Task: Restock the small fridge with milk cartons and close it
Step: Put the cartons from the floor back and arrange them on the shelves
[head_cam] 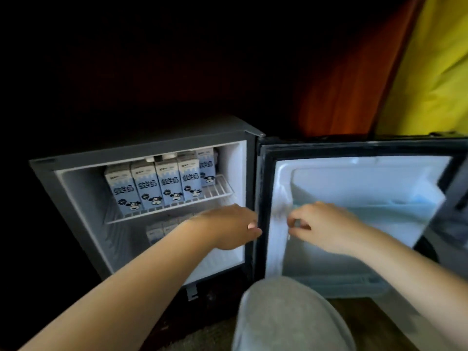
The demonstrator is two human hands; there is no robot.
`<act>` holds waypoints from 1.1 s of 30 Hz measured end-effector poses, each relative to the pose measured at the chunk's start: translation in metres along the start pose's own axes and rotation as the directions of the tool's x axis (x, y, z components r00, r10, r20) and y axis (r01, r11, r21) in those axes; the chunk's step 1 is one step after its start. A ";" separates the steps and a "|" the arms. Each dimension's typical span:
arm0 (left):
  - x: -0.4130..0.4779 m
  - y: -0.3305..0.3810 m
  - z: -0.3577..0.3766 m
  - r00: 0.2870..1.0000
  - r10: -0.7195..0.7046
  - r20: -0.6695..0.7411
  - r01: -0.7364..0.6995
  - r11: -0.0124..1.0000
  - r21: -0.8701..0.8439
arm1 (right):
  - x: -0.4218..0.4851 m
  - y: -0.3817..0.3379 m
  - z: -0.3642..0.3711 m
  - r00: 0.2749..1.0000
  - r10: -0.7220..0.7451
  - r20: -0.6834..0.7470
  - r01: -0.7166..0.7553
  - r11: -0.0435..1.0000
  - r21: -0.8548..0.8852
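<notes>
The small grey fridge (48, 178) stands open, its door (354, 188) swung wide to the right. Several blue-and-white milk cartons (152, 183) stand upright in a row on the upper wire shelf (220, 191). More cartons (159, 230) sit on the lower level, partly hidden behind my left forearm. My left hand (228, 228) hovers in front of the lower compartment by the hinge side, fingers loosely bent, holding nothing. My right hand (326, 228) is in front of the door's inner liner, with its fingers curled; whether it holds anything is unclear.
My knee in grey fabric (286, 317) is in the foreground below the door. An orange and yellow curtain (405, 72) hangs behind the door at the upper right. The left side and the background are dark. A door shelf rail (395, 206) crosses the inner door.
</notes>
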State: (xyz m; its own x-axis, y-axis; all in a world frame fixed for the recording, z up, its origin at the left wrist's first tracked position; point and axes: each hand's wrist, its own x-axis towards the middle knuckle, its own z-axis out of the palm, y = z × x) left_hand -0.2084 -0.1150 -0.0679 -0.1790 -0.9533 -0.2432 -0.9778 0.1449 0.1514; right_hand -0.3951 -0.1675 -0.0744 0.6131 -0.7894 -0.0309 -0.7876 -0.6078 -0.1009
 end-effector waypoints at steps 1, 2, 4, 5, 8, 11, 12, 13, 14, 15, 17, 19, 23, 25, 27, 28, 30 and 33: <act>0.004 0.012 0.000 1.000 0.021 0.007 -0.021 1.000 0.017 | -0.011 0.009 0.001 1.000 0.012 -0.008 -0.012 1.000 0.013; 0.008 0.024 0.001 0.999 0.041 0.012 -0.041 0.999 0.030 | -0.022 0.017 0.003 0.999 0.031 -0.010 -0.031 0.999 0.023; 0.017 0.046 0.006 0.997 0.075 0.025 -0.076 0.996 0.041 | -0.041 0.034 0.010 0.997 0.075 -0.001 -0.075 0.997 0.020; 0.022 0.057 0.010 0.995 0.098 0.035 -0.100 0.994 0.051 | -0.049 0.044 0.014 0.995 0.095 0.014 -0.096 0.995 0.022; 0.038 0.095 0.029 0.982 0.166 0.093 -0.175 0.980 0.094 | -0.071 0.073 0.029 0.983 0.161 0.086 -0.165 0.985 0.046; 0.052 0.132 0.057 0.964 0.219 0.153 -0.239 0.963 0.128 | -0.093 0.097 0.047 0.965 0.227 0.134 -0.238 0.969 0.070; 0.056 0.141 0.067 0.956 0.236 0.172 -0.259 0.957 0.130 | -0.101 0.103 0.053 0.957 0.251 0.143 -0.265 0.961 0.082; 0.061 0.150 0.077 0.949 0.249 0.192 -0.276 0.953 0.128 | -0.110 0.109 0.061 0.949 0.275 0.154 -0.291 0.952 0.091; 0.065 0.157 0.088 0.943 0.259 0.210 -0.288 0.950 0.121 | -0.118 0.114 0.068 0.941 0.294 0.166 -0.313 0.944 0.101; 0.069 0.165 0.098 0.936 0.268 0.228 -0.298 0.948 0.111 | -0.125 0.119 0.077 0.934 0.307 0.182 -0.331 0.937 0.115; 0.075 0.181 0.117 0.921 0.283 0.267 -0.315 0.945 0.084 | -0.139 0.129 0.096 0.920 0.328 0.216 -0.363 0.919 0.151; 0.080 0.196 0.137 0.906 0.286 0.313 -0.317 0.947 0.053 | -0.152 0.138 0.115 0.896 0.363 0.257 -0.408 0.901 0.148; 0.093 0.213 0.180 0.885 0.258 0.386 -0.260 0.964 -0.049 | -0.173 0.156 0.162 0.815 0.437 0.380 -0.513 0.850 0.120; 0.097 0.215 0.207 0.882 0.241 0.404 -0.226 0.970 -0.086 | -0.178 0.164 0.187 0.770 0.479 0.421 -0.567 0.817 0.107; 0.098 0.214 0.237 0.890 0.210 0.404 -0.169 0.976 -0.136 | -0.179 0.172 0.215 0.725 0.518 0.454 -0.615 0.784 0.088; 0.098 0.213 0.252 0.897 0.191 0.399 -0.129 0.976 -0.178 | -0.179 0.176 0.232 0.711 0.530 0.462 -0.624 0.778 0.068; 0.093 0.213 0.279 0.907 0.146 0.394 -0.048 0.968 -0.248 | -0.179 0.185 0.269 0.684 0.563 0.464 -0.648 0.761 0.032; 0.086 0.215 0.310 0.909 0.104 0.404 0.028 0.951 -0.308 | -0.183 0.191 0.306 0.664 0.618 0.421 -0.705 0.705 0.075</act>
State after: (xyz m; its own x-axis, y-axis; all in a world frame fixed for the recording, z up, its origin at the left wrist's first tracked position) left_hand -0.4679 -0.0841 -0.3530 -0.3084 -0.7442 -0.5925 -0.9014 0.0296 0.4319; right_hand -0.6387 -0.1130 -0.3922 -0.0544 -0.8635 -0.5015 -0.9831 0.1342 -0.1244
